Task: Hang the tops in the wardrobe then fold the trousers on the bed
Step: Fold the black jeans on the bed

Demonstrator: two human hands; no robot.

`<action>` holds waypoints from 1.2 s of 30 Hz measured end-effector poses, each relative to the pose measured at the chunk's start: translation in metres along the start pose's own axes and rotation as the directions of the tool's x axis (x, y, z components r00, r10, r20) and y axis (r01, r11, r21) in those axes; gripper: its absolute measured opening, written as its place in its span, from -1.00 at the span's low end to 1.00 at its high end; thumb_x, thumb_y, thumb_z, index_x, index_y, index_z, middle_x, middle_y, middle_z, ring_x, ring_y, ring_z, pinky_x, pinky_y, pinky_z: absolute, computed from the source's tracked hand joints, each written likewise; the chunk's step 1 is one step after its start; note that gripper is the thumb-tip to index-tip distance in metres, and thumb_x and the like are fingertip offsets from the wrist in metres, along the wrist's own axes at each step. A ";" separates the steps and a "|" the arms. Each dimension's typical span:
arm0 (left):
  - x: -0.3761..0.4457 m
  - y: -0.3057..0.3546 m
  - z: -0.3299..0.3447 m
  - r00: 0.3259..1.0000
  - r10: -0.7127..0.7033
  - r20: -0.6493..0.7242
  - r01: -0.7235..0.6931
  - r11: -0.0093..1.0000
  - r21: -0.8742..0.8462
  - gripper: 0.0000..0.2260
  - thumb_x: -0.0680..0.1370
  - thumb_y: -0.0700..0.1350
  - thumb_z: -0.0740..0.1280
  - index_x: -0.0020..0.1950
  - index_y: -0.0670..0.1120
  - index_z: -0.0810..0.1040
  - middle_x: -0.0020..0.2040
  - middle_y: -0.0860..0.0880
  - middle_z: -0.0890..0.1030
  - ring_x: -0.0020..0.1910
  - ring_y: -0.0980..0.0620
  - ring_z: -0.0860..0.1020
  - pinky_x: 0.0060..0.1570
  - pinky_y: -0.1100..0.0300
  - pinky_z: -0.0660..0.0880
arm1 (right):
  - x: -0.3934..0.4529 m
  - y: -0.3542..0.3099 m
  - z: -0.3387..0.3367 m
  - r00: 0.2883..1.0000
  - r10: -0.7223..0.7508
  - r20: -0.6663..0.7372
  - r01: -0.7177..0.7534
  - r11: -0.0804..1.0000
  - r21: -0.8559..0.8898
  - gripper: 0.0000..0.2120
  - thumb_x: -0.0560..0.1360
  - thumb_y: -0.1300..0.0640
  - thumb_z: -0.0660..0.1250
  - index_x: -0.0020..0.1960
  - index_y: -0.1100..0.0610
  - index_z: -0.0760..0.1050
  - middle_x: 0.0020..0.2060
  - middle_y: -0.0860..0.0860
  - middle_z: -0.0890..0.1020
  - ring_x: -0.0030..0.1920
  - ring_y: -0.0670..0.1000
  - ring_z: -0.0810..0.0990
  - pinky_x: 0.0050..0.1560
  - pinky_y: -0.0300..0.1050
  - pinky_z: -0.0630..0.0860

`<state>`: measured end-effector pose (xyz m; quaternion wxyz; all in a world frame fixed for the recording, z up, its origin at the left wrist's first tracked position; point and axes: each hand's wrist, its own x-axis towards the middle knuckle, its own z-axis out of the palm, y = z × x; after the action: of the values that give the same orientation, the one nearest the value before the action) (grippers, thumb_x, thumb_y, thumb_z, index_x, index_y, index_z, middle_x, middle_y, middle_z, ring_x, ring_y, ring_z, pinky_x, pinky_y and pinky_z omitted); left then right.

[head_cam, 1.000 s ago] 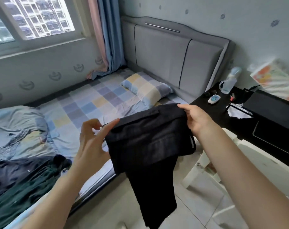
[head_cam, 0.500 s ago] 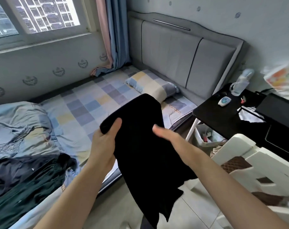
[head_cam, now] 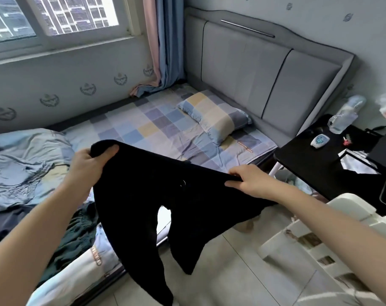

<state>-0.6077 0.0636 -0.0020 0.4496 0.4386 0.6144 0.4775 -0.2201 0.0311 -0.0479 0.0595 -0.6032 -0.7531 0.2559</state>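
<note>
Black trousers (head_cam: 156,199) hang spread in the air over the bed's near edge, waistband up and both legs dangling toward the floor. My left hand (head_cam: 88,162) grips the waistband's left end. At the right end of the waistband my right hand (head_cam: 247,180) pinches the cloth. The bed (head_cam: 161,127) with its checked sheet lies behind the trousers. More dark clothes (head_cam: 73,235), one green and one navy, lie in a heap on the bed at the lower left.
A pillow (head_cam: 214,115) lies by the grey headboard. A crumpled blue quilt (head_cam: 22,162) covers the bed's left part. A black table (head_cam: 333,164) with a bottle and small items stands at the right, a white chair (head_cam: 333,235) below it. Tiled floor is underfoot.
The trousers were bunched between my hands; now they are stretched wide by the waistband. My left hand moved left and up, and my right hand took hold of the right end.
</note>
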 end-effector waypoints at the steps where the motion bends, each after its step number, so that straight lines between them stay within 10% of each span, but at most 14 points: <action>1: 0.008 0.000 -0.009 1.000 -0.002 0.008 0.001 0.999 0.036 -0.88 0.49 -0.05 0.46 -0.20 -0.07 0.64 -0.29 -0.01 0.71 -0.37 0.09 0.66 -0.42 0.31 0.56 | 0.009 -0.001 -0.002 1.000 -0.016 -0.004 0.016 0.998 -0.065 -0.70 0.51 -0.09 0.33 -0.31 -0.04 0.31 -0.31 -0.07 0.50 -0.28 -0.08 0.47 -0.30 -0.21 0.29; 7: 0.032 -0.013 -0.056 0.991 -0.011 0.135 -0.014 0.983 0.183 -0.86 0.46 -0.04 0.47 -0.12 -0.10 0.69 -0.19 -0.08 0.73 -0.24 -0.01 0.70 -0.34 0.29 0.59 | 0.030 0.021 -0.018 0.995 0.102 -0.014 -0.098 0.898 -0.428 -0.85 0.43 0.14 0.23 -0.12 -0.02 0.26 -0.04 0.04 0.50 -0.01 0.15 0.51 -0.23 -0.08 0.29; 11: 0.044 -0.028 -0.088 0.980 -0.055 0.191 0.008 0.972 0.236 -0.87 0.48 -0.05 0.44 -0.04 -0.06 0.70 -0.09 -0.09 0.73 -0.10 -0.07 0.70 -0.05 0.12 0.61 | 0.055 0.016 -0.020 0.973 0.229 0.020 -0.230 0.968 0.102 -0.91 0.38 0.42 0.20 -0.20 0.27 0.40 -0.21 0.12 0.45 -0.11 0.10 0.46 -0.22 -0.10 0.26; 16: 0.063 -0.037 -0.119 0.938 -0.221 0.267 0.172 0.966 0.195 -0.64 0.44 -0.03 0.39 0.18 -0.17 0.61 0.05 -0.17 0.70 0.02 -0.17 0.67 -0.07 0.10 0.65 | 0.067 -0.014 -0.026 0.951 0.295 0.088 -0.240 0.532 0.812 -0.82 0.44 0.21 0.16 -0.29 0.09 0.47 -0.42 0.03 0.40 -0.36 0.03 0.34 -0.35 -0.10 0.21; 23: 0.091 -0.036 -0.124 0.895 -0.266 0.358 0.245 0.964 0.103 -0.59 0.47 -0.04 0.32 0.25 -0.23 0.56 0.11 -0.24 0.67 0.06 -0.19 0.66 -0.15 0.15 0.65 | 0.110 -0.033 -0.067 1.000 0.013 -0.014 0.006 0.522 0.853 -0.46 0.43 -0.27 0.33 0.11 0.20 0.52 -0.19 0.04 0.65 -0.20 -0.06 0.63 -0.33 -0.26 0.52; 29: 0.137 -0.042 -0.105 0.949 -0.230 0.215 0.232 0.973 0.013 -0.71 0.51 -0.05 0.32 0.15 -0.18 0.61 0.03 -0.18 0.70 -0.06 -0.08 0.70 -0.28 0.23 0.61 | 0.169 -0.005 -0.097 0.977 -0.196 0.080 0.042 0.550 0.834 -0.55 0.41 0.22 0.48 0.27 0.06 0.46 0.10 0.13 0.63 0.13 0.10 0.62 0.01 -0.11 0.59; 36: 0.212 -0.060 -0.080 0.956 -0.292 -0.022 0.292 0.956 -0.030 -0.68 0.37 0.00 0.44 0.01 -0.17 0.65 -0.05 -0.22 0.70 -0.14 -0.12 0.70 -0.33 0.16 0.62 | 0.292 0.024 -0.103 0.991 -0.083 0.101 -0.043 0.526 0.850 -0.77 0.47 0.13 0.35 0.08 0.19 0.61 -0.01 0.15 0.68 0.05 0.10 0.65 -0.04 -0.16 0.61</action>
<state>-0.7364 0.2440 -0.0785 0.5130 0.3309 0.6718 0.4195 -0.2350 0.3415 -0.0341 0.2998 -0.4714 -0.5420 0.6278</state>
